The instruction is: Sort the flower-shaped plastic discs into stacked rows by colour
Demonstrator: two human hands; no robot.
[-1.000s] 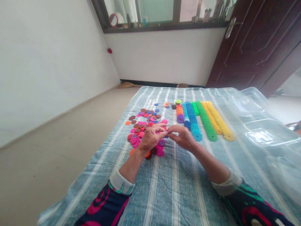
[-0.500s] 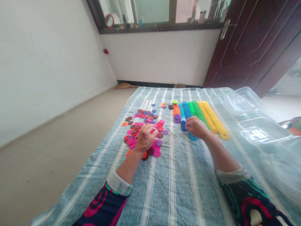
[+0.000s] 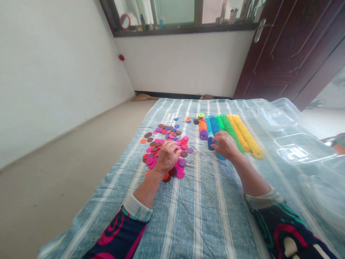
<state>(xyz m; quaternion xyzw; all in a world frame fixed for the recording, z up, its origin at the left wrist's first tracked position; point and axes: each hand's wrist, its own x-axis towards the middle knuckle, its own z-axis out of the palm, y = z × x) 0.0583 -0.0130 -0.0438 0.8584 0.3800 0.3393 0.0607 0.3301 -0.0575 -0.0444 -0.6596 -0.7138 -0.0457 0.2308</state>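
Note:
My left hand (image 3: 167,157) is over a loose pile of pink, red, brown and purple notched discs (image 3: 180,174), its fingers closed; a bit of red shows at the fingertips. My right hand (image 3: 224,145) has its fingers pinched at the near end of a dark blue row (image 3: 210,143); what it holds, if anything, is hidden. Side by side lie rows of discs: orange (image 3: 203,126) with a purple end (image 3: 203,135), blue (image 3: 215,126), green (image 3: 229,129) and yellow (image 3: 249,138).
Clear plastic containers (image 3: 304,148) stand on the right of the striped cloth (image 3: 194,216). Several blue, orange and black discs (image 3: 196,121) lie toward the far edge, near a printed label (image 3: 169,118). Beyond are a wall, a window and a brown door (image 3: 285,54).
Both hands stay almost in place with their fingers still closed. The view has shifted very slightly.

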